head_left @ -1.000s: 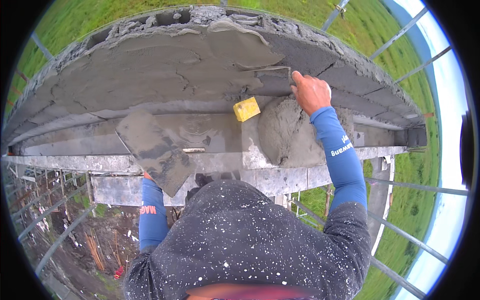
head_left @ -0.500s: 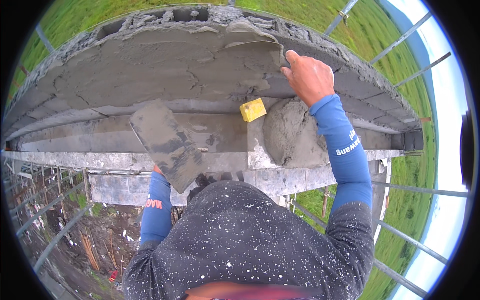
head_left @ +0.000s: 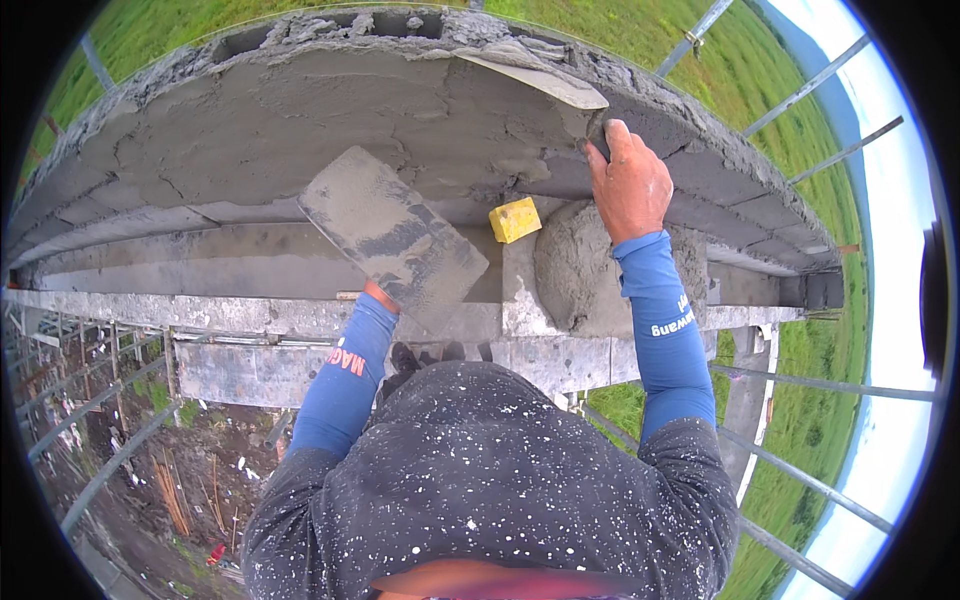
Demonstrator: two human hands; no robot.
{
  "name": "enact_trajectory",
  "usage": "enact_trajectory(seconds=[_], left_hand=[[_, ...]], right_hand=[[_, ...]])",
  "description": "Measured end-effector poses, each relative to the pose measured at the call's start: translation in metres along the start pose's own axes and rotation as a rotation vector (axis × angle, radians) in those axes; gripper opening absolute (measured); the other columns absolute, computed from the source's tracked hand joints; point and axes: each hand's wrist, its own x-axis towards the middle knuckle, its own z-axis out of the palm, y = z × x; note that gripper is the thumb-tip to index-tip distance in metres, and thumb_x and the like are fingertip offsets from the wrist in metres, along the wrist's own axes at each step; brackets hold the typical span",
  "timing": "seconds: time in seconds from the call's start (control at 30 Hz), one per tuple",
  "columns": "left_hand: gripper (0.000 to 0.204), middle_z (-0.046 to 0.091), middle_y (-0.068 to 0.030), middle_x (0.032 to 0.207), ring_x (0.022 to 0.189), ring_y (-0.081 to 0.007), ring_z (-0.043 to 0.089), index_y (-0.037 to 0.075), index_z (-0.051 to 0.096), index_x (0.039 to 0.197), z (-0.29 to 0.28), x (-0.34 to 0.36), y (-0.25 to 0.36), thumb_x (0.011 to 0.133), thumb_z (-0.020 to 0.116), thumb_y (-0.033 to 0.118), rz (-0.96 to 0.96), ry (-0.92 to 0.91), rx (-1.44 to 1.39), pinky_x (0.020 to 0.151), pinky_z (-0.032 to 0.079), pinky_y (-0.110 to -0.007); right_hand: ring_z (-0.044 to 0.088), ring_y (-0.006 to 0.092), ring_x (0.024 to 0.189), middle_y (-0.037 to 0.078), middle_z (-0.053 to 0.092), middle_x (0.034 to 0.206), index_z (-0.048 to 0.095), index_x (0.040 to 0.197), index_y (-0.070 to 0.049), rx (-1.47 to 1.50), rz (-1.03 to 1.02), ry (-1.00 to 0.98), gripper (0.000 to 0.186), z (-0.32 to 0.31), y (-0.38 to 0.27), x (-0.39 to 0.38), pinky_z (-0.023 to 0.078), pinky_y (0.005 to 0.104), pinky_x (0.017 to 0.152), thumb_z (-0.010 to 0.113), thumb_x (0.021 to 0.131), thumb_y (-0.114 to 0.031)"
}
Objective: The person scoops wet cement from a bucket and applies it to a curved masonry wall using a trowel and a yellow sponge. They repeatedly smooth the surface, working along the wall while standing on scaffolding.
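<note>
My right hand [head_left: 634, 190] is closed around the handle of a trowel [head_left: 548, 80]. Its flat blade lies against the upper part of the block wall [head_left: 700, 165], at the edge of a broad grey coat of wet mortar [head_left: 290, 125]. A mortar-smeared rectangular hawk [head_left: 395, 225] is held up by my left hand [head_left: 380, 297]; the board covers its fingers and only the wrist area shows. Below my right hand, a mound of mortar [head_left: 580, 275] sits on a pale board [head_left: 522, 310]. Beside the mound is a yellow block [head_left: 515, 220].
A concrete ledge [head_left: 180, 315] runs along the foot of the wall. Metal scaffold tubes [head_left: 830, 480] stand at both sides. Ground with debris [head_left: 150, 480] lies far below at left, and grass [head_left: 820, 420] at right. Open block cells [head_left: 405, 22] show along the wall's top.
The trowel has moved right along the wall, its blade turning more edge-on to view. My left hand has brought the hawk up and to the right, closer to the wall.
</note>
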Motion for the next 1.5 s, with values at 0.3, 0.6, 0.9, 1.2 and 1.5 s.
enact_trajectory(seconds=[0.3, 0.6, 0.9, 1.2, 1.5], left_hand=[[0.057, 0.049, -0.0122, 0.160, 0.146, -0.0332, 0.047, 0.011, 0.044, 0.157, 0.028, 0.085, -0.037, 0.113, 0.033, 0.043, 0.082, -0.084, -0.136, 0.120, 0.041, -0.051], [0.057, 0.049, -0.0135, 0.160, 0.145, -0.0338, 0.047, 0.012, 0.044, 0.158, 0.015, 0.015, 0.017, 0.113, 0.036, 0.044, 0.211, 0.043, 0.200, 0.122, 0.039, -0.052], [0.056, 0.049, -0.0141, 0.160, 0.146, -0.0340, 0.047, 0.012, 0.044, 0.159, 0.014, -0.034, 0.040, 0.113, 0.038, 0.044, 0.138, -0.032, 0.030, 0.124, 0.037, -0.051], [0.056, 0.048, -0.0148, 0.161, 0.147, -0.0342, 0.046, 0.012, 0.043, 0.160, 0.031, 0.034, -0.023, 0.113, 0.040, 0.043, -0.048, -0.287, -0.228, 0.126, 0.035, -0.050], [0.053, 0.053, -0.0140, 0.156, 0.144, -0.0314, 0.050, 0.011, 0.048, 0.156, 0.060, 0.062, -0.053, 0.109, 0.050, 0.035, 0.044, -0.186, -0.133, 0.123, 0.039, -0.047]], right_hand=[[0.071, 0.0452, 0.081, 0.023, 0.070, 0.086, 0.055, 0.115, -0.006, 0.407, 0.120, -0.713, 0.032, 0.012, -0.078, -0.099, 0.054, 0.0549, 0.067, 0.071, 0.098, -0.028], [0.068, 0.0483, 0.092, 0.027, 0.070, 0.097, 0.057, 0.117, -0.002, 0.748, 0.130, -0.384, 0.034, 0.098, -0.143, -0.081, 0.053, 0.0547, 0.077, 0.068, 0.100, -0.029], [0.069, 0.0447, 0.088, 0.021, 0.071, 0.093, 0.061, 0.112, -0.004, 0.627, 0.233, -0.112, 0.031, 0.152, -0.068, -0.063, 0.053, 0.0543, 0.076, 0.074, 0.096, -0.028], [0.070, 0.0434, 0.089, 0.021, 0.071, 0.094, 0.063, 0.118, -0.001, 0.313, 0.146, 0.040, 0.034, 0.046, 0.005, -0.035, 0.054, 0.0511, 0.076, 0.075, 0.095, -0.022], [0.070, 0.0433, 0.082, 0.019, 0.071, 0.088, 0.055, 0.104, -0.005, 0.317, -0.012, -0.596, 0.029, 0.017, -0.044, -0.094, 0.055, 0.0536, 0.069, 0.072, 0.096, -0.026]])
